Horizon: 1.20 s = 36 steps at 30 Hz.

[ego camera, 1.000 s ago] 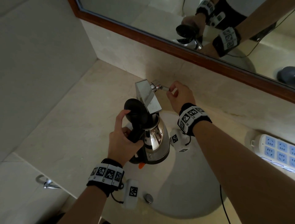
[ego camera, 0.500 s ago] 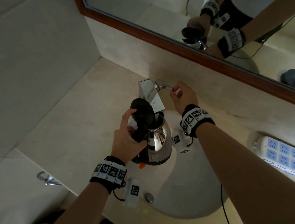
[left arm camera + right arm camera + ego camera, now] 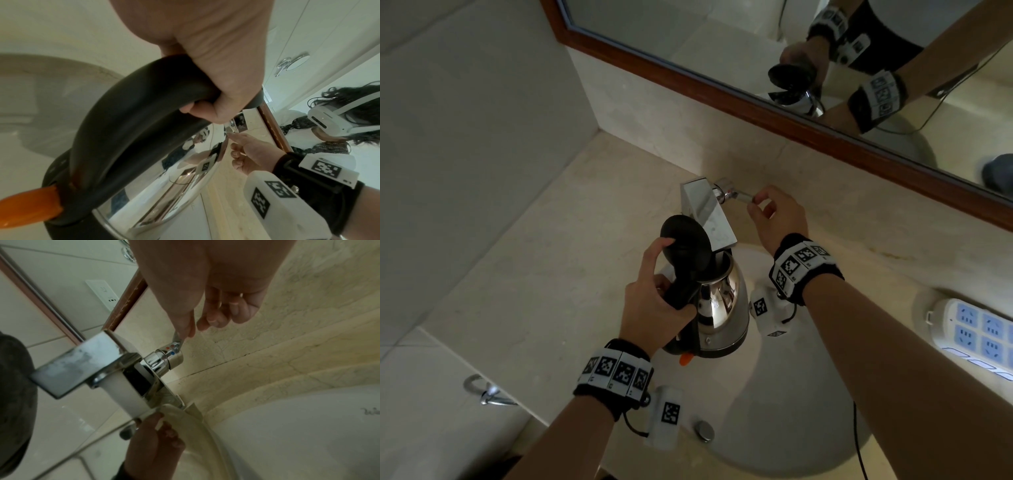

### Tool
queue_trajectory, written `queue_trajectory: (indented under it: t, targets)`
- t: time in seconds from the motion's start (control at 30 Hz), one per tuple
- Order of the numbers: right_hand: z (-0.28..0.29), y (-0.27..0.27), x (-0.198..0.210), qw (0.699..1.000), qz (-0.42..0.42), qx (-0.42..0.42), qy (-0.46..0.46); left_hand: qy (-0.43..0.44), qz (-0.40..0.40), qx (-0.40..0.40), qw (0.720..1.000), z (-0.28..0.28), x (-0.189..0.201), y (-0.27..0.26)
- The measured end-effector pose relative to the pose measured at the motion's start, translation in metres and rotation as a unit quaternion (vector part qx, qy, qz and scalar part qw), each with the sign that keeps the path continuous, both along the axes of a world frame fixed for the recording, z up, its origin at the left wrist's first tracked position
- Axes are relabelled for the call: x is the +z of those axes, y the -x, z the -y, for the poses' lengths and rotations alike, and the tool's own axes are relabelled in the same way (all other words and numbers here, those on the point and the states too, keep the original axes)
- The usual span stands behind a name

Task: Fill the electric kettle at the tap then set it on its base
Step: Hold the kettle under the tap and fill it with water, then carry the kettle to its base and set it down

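**Steel kettle under the spout, fingers on the tap lever**

Steel-bodied electric kettle sits at frame centre in the head view, held over the white basin with its black lid swung up and its mouth directly below the flat chrome tap.

Left hand, lower centre: fingers wrapped round the black handle, thumb up against the raised lid. Left-wrist view confirms a full clench on the handle; the orange switch pokes out at its foot, lower left of that frame.

Right hand, right of centre: thumb and forefinger pinch the thin tap lever, the other fingers loosely curled and free. Red and blue dots show on the chrome valve body just under the lever.

Step in hand, as judged: the filling stage, at the point of working the lever. No stream of water can be made out in any view, so I cannot tell whether flow has begun or how full the kettle is.

Next move likely calls for a small, controlled lever motion while the left hand keeps the mouth squarely under the spout and takes the growing weight.

Kettle base is not in view. White power strip lies at the right edge, near the basin; splashes that way would be a risk.
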State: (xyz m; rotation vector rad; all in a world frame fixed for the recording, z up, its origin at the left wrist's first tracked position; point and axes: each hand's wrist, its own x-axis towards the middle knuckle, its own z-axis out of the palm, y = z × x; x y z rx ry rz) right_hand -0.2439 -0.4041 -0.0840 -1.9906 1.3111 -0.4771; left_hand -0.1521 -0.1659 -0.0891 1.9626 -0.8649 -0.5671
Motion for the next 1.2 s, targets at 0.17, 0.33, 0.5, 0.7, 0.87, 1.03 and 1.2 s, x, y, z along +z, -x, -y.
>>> queue_trajectory:
  t: [0.17, 0.33, 0.5, 0.7, 0.87, 1.03, 1.2]
  targets:
    - [0.002, 0.0, 0.002, 1.0, 0.003, -0.013, -0.013, -0.001, -0.001, -0.002, 1.0, 0.001, 0.003, 0.0]
    - [0.004, 0.003, 0.001, 0.999, 0.016, -0.025, -0.041, -0.009, -0.01, 0.001, 1.0, -0.002, 0.004, 0.002]
    - [0.003, 0.004, 0.004, 0.999, 0.021, -0.01, -0.049, -0.008, 0.0, -0.004, 1.0, -0.004, 0.001, 0.001]
    - [0.0, 0.005, 0.003, 0.998, 0.0, 0.042, -0.052, -0.007, -0.012, 0.003, 1.0, -0.005, -0.005, 0.004]
    - [0.0, 0.017, 0.003, 0.993, 0.001, 0.095, -0.072, -0.011, -0.014, 0.013, 1.0, -0.012, -0.007, 0.007]
    - [-0.032, 0.043, -0.003, 0.983, -0.01, 0.089, -0.16, -0.016, -0.007, 0.005, 1.0, -0.022, 0.001, 0.017]
    - [-0.067, 0.078, -0.007, 0.943, -0.032, 0.146, -0.296, -0.01, 0.028, -0.021, 0.999, -0.042, 0.021, 0.022]
